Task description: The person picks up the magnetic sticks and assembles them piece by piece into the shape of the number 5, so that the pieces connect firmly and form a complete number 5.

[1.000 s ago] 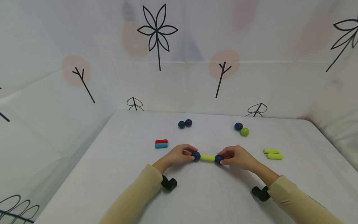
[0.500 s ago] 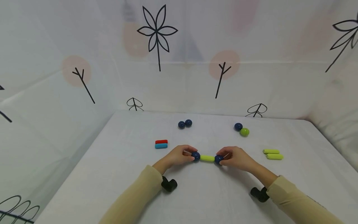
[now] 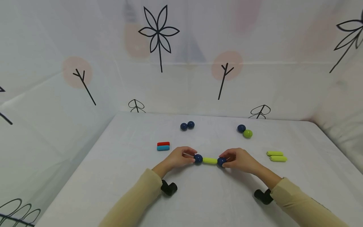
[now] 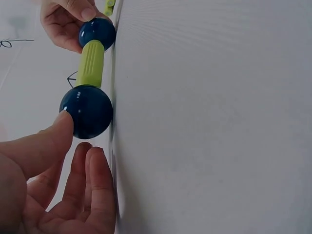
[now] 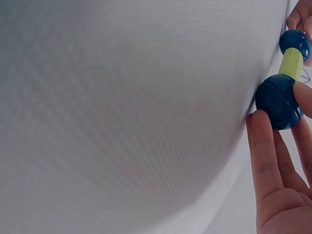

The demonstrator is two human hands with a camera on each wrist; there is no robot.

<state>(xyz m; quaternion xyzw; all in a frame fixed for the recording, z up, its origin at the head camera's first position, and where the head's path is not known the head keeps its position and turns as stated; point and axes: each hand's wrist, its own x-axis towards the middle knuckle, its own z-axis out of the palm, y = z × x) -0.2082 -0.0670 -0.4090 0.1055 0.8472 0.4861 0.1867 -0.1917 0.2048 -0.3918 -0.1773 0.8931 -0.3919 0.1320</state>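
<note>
- Head view: the left hand (image 3: 180, 157) and right hand (image 3: 240, 160) face each other across the white table (image 3: 215, 201), wrists angled inward; between them a yellow-green rod (image 3: 210, 161) joins the left blue ball (image 3: 198, 159) to the right blue ball (image 3: 221, 162).
- Left wrist view: the left thumb tip meets its ball; the visible fingertips sit just below, apart from it, the hold slack.
- Right wrist view: the right hand pinches its ball between thumb and fingertips.
</note>
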